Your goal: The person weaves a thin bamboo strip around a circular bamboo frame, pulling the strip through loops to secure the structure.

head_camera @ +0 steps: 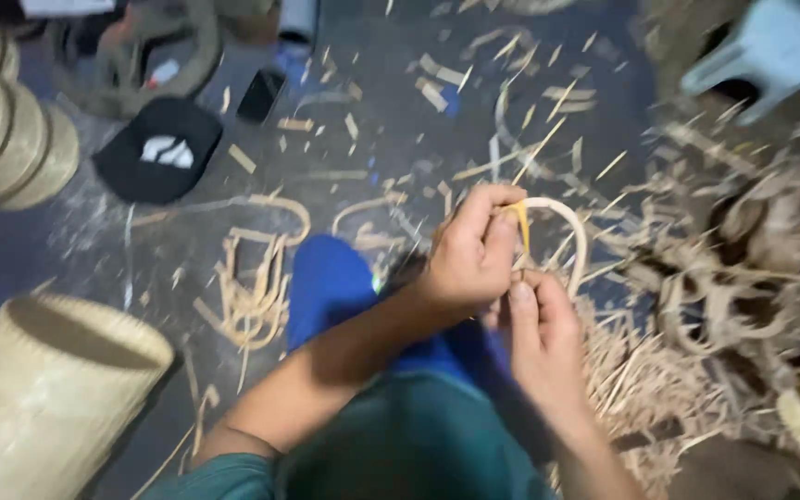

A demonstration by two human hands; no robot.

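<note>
Floor (67,250): littered with shavings. Woven basket (48,389), lower left. Left hand (469,250) and right hand (539,333), frame centre, both pinch a bent cane strip (567,227); the tight loop could snap or splinter.

Heaped cane scraps (696,278) crowd the right; a woven cylinder (48,389) blocks lower left; dark floor (363,139) ahead lies mostly open.

2 hands (474,255), 1 cap (161,148), 1 basket (48,389)
</note>
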